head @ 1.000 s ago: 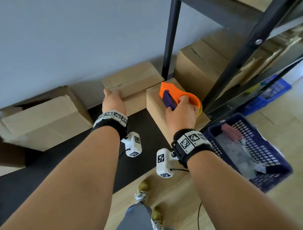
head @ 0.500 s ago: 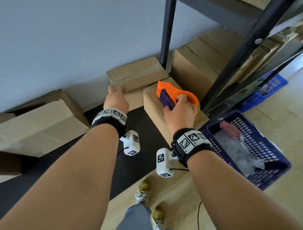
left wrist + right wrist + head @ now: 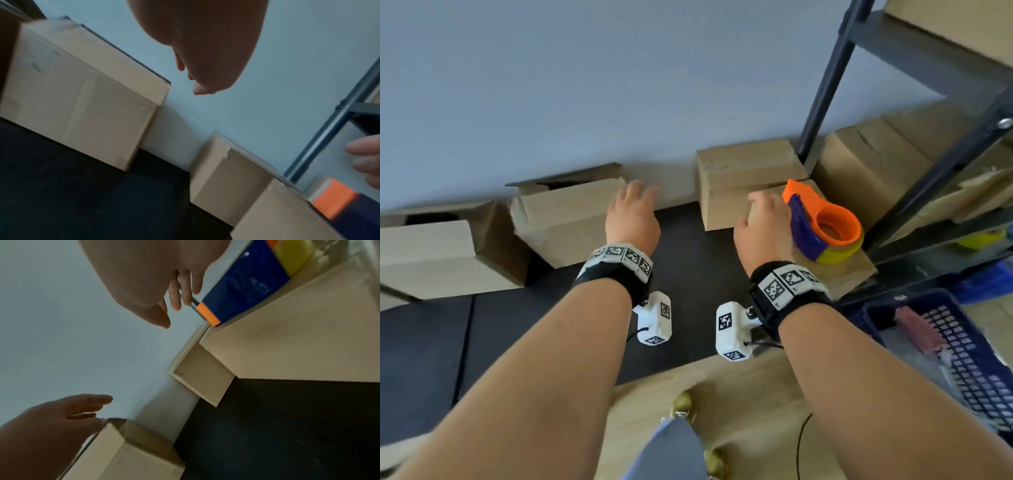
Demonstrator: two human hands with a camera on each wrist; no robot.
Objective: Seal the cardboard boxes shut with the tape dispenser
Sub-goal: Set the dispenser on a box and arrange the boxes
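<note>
The orange and blue tape dispenser (image 3: 822,222) with its yellow roll sits alone on a closed cardboard box (image 3: 854,272) by the shelf post. My right hand (image 3: 760,212) hovers just left of it, fingers loose, holding nothing; in the right wrist view the fingertips (image 3: 176,305) lie beside the dispenser's blue body (image 3: 244,285). My left hand (image 3: 635,195) is open at the right top corner of an open box (image 3: 565,219) with a raised flap. Whether it touches the box is unclear. A second closed box (image 3: 746,171) stands against the wall between the hands.
Another open box (image 3: 428,250) lies at the far left. A black mat (image 3: 688,274) covers the floor under the boxes. The dark shelf post (image 3: 822,78) and a bigger box (image 3: 866,164) stand right. A blue basket (image 3: 962,346) sits at the lower right.
My right hand has let go of the dispenser and drawn left of it. My left hand left the back closed box and moved left to the open box. The view swung left.
</note>
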